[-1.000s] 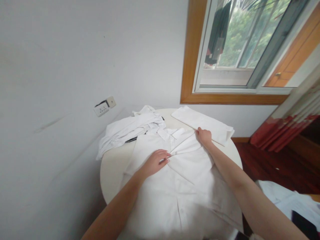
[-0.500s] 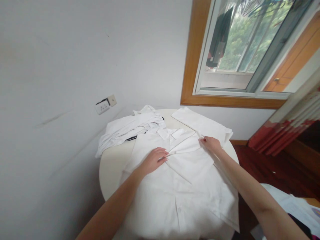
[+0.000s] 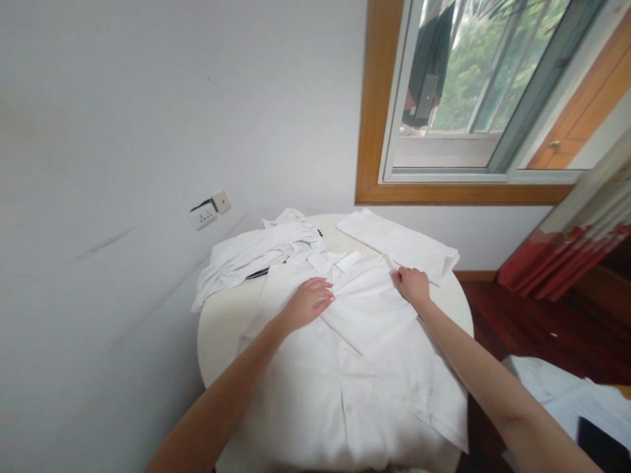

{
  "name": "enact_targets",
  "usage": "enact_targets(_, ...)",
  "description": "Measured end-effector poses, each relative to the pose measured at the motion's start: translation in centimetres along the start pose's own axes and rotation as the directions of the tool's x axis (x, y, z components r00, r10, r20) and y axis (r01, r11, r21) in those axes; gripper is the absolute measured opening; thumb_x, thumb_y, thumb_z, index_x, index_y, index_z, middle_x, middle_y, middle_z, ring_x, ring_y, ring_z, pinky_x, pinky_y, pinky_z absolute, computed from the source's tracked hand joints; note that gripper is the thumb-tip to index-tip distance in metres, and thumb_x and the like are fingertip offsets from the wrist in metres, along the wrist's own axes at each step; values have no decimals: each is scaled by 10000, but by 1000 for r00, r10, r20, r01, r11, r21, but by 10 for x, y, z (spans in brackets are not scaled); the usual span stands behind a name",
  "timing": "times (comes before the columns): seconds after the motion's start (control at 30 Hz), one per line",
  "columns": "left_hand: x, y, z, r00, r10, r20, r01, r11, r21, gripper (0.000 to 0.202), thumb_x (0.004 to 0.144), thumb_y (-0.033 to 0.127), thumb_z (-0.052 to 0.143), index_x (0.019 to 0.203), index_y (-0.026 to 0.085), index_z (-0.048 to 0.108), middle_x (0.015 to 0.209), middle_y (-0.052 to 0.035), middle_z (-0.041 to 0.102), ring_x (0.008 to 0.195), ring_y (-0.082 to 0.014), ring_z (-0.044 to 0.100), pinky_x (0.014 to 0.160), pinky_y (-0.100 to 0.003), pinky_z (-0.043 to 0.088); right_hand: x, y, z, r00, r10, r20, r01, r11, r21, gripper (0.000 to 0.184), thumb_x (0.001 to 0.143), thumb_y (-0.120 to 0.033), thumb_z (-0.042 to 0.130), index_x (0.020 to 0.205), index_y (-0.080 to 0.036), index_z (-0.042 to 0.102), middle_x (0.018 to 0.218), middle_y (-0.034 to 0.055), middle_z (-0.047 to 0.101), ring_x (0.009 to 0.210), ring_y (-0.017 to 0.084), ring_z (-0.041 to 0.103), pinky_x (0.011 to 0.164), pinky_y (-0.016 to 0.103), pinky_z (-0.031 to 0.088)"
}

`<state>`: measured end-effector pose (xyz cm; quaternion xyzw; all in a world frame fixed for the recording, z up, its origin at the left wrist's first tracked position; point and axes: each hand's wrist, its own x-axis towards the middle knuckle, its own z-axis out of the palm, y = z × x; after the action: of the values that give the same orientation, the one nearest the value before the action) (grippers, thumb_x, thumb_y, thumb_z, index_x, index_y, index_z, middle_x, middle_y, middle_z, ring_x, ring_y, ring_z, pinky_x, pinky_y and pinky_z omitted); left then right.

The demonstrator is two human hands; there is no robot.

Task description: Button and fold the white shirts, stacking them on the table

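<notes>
A white collared shirt point(image 3: 365, 341) lies spread over a round table, with its lower part toward me and its collar at the far side. My left hand point(image 3: 309, 303) rests on the shirt's front just below the collar, fingers extended over the cloth. At the shirt's right shoulder area, my right hand point(image 3: 413, 286) has its fingers closed on the fabric edge. Some slanting creases run across the front between and below the hands.
The cream round table point(image 3: 221, 328) stands against a white wall. Crumpled white clothing point(image 3: 256, 256) lies at its far left, and a folded white garment point(image 3: 399, 243) at its far right. A wall socket point(image 3: 203, 214) is at left; more white cloth point(image 3: 552, 387) lies at lower right.
The raised folds between my hands have flattened. My left hand has shifted slightly up and its fingers lie flatter on the cloth. My right hand stays at the shoulder edge.
</notes>
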<state>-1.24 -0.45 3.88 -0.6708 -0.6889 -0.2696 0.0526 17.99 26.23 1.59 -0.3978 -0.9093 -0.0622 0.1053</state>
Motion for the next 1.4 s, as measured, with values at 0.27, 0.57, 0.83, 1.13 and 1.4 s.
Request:
enact_targets(0.27, 53, 36, 42, 993, -23, 119, 8, 991, 131, 227, 897, 351, 505, 796, 194, 635, 1040, -76, 650, 1121, -234, 524, 968, -417, 421, -1, 1, 1, 1000, 4, -22, -3, 999, 37, 418, 960, -413, 333, 921, -145, 652, 900, 138, 691, 902, 249, 613, 750, 329, 361)
enact_targets(0.57, 26, 36, 40, 994, -72, 84, 61, 990, 129, 231, 845, 427, 585, 890, 200, 590, 1183, -84, 583, 1184, -243, 474, 997, -426, 390, 1, 2, 2, 1000, -6, 4, 6, 999, 41, 437, 962, -416, 322, 930, -136, 656, 927, 154, 687, 918, 253, 605, 769, 338, 352)
enact_targets(0.83, 22, 40, 32, 987, 64, 145, -70, 997, 36, 134, 893, 310, 520, 920, 200, 592, 1206, -73, 586, 1236, -217, 439, 1039, -414, 377, 1, 3, 9, 998, -14, -54, 17, 999, 49, 400, 954, -389, 348, 885, -143, 655, 887, 135, 691, 872, 242, 605, 742, 327, 336)
enact_targets(1.13, -51, 19, -13, 992, -10, 125, 1, 997, 73, 129, 843, 312, 591, 780, 201, 579, 1238, -80, 577, 1265, -241, 418, 1045, -430, 373, 3, 5, 12, 998, -17, -58, 21, 998, 64, 383, 947, -386, 369, 870, -147, 658, 868, 129, 696, 858, 228, 609, 724, 311, 328)
enact_targets(1.4, -64, 15, -36, 993, -73, 96, 59, 989, 138, 207, 818, 376, 610, 711, 200, 631, 1221, -68, 594, 1263, -257, 429, 1049, -443, 361, 2, 5, 13, 996, -15, -85, 19, 998, 54, 406, 943, -403, 358, 849, -151, 662, 837, 121, 691, 829, 226, 605, 708, 314, 320)
